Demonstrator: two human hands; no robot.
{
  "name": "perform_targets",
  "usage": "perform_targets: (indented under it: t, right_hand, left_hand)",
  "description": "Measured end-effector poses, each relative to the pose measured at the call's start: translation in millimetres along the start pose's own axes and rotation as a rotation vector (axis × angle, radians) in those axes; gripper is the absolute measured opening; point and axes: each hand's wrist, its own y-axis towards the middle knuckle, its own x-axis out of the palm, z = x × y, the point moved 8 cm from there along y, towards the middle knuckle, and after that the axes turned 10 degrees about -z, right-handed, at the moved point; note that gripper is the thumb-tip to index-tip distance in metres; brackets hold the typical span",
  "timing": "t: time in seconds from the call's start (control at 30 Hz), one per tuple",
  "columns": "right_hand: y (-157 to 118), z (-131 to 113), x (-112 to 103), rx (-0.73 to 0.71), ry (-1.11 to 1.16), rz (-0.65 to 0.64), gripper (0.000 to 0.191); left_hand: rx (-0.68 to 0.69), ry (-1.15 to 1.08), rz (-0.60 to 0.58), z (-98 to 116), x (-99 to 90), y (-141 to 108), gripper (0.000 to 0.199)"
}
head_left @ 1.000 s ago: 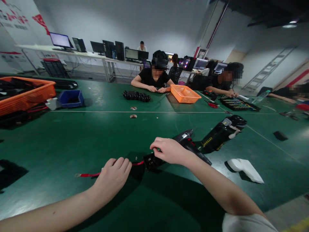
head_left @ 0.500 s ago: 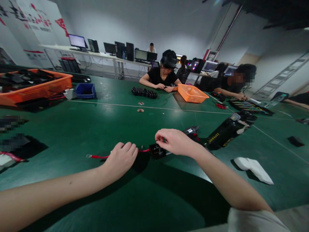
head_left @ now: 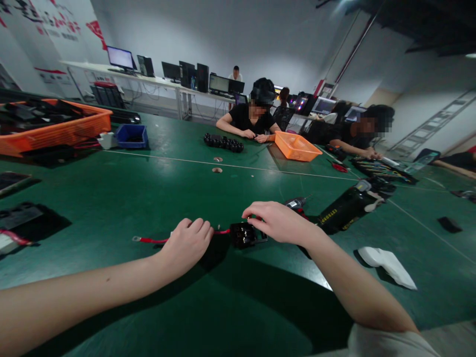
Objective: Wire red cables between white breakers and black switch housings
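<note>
Edging slightly rightward, the right hand (head_left: 275, 223) is curling, its hold unclear, by the right end of the nearby block (head_left: 241, 238) lying between the hands on the desk (head_left: 159, 193), while the left hand (head_left: 189, 244) is gripping the leftward-running red cable (head_left: 154, 241).

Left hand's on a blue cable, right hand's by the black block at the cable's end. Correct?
Wrong on colour: the cable is red, as the head view shows. The rest holds: the left hand is on it, and the right hand is by the black block at the cable's end.
</note>
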Motion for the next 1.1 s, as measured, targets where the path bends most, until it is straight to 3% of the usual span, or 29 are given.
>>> perform_targets:
  t: [0.33,0.6,1.1]
  right_hand:
    - [0,-7,6,-0.079,0.026,-0.075,0.009]
    - [6,-10,14,-0.088,0.035,-0.109,0.014]
    - [13,-5,17,-0.101,0.013,-0.072,0.015]
  left_hand:
    - [0.006,-0.009,0.053,1,-5.5,0,0.014]
    - [0.016,-0.020,0.034,1,-5.9,-1,0.016]
    - [0.030,-0.038,0.047,1,-11.4,-1,0.016]
